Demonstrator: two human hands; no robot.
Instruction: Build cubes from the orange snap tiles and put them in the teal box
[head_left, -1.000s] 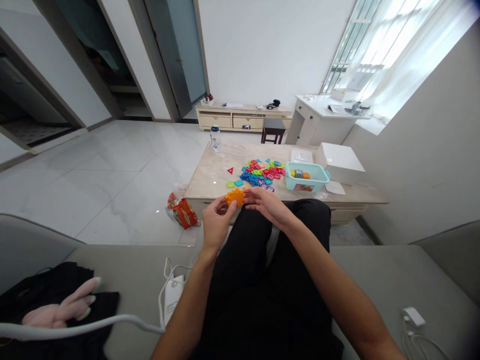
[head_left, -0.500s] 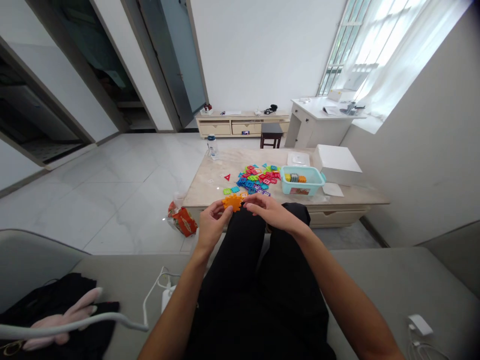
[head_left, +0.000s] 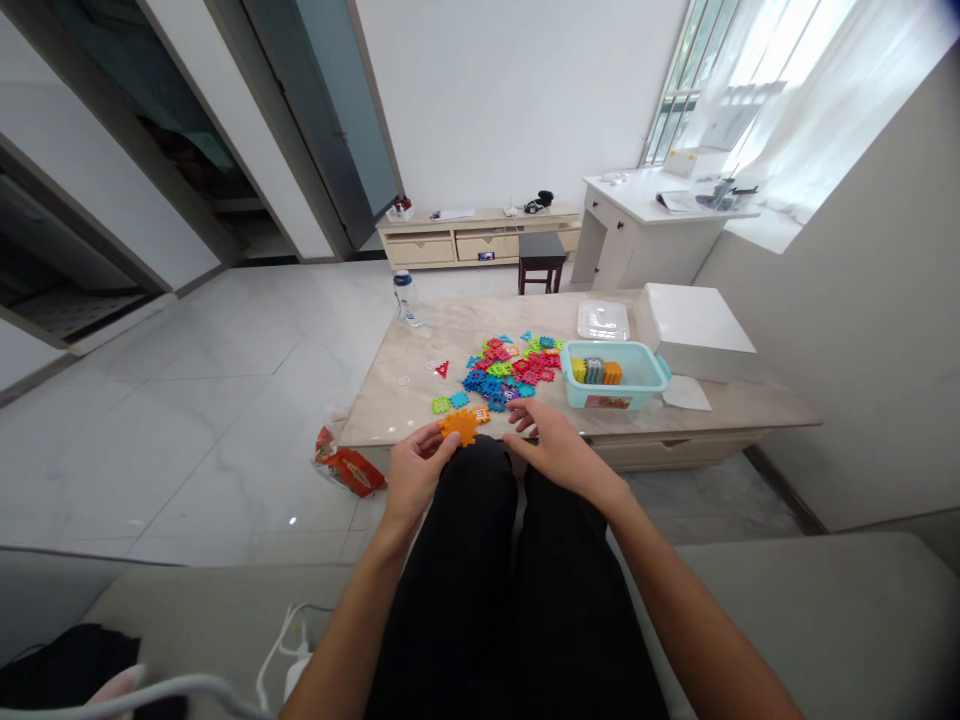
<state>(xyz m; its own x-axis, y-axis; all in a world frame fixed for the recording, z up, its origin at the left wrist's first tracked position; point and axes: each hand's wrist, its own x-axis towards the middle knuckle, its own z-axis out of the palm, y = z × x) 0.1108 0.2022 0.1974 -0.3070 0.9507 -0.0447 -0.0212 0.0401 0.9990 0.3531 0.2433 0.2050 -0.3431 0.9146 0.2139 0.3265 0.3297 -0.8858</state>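
My left hand (head_left: 415,466) grips an orange square building tile (head_left: 460,427) with notched edges, above my left knee. To its right, my right hand (head_left: 551,445) is apart from the tile, its thumb and fingers spread with nothing between them. Beyond both hands, a heap of notched plastic tiles (head_left: 499,370) in red, blue, green and other colours lies on the table (head_left: 390,365). A green tile (head_left: 441,405) and a light blue tile (head_left: 460,399) rest near the table's front edge. Part of another orange tile (head_left: 481,414) shows just behind the held one.
Right of the heap stands a light turquoise bin (head_left: 616,398) with yellow, grey and orange tiles lined up inside. A white box (head_left: 694,330) and a clear plastic tray (head_left: 603,320) are beyond it. A water bottle (head_left: 406,299) stands at the far left corner.
My right hand has moved away from the orange tile toward the right, and its fingers have spread. My left hand still holds the tile. The view has shifted closer to the table.
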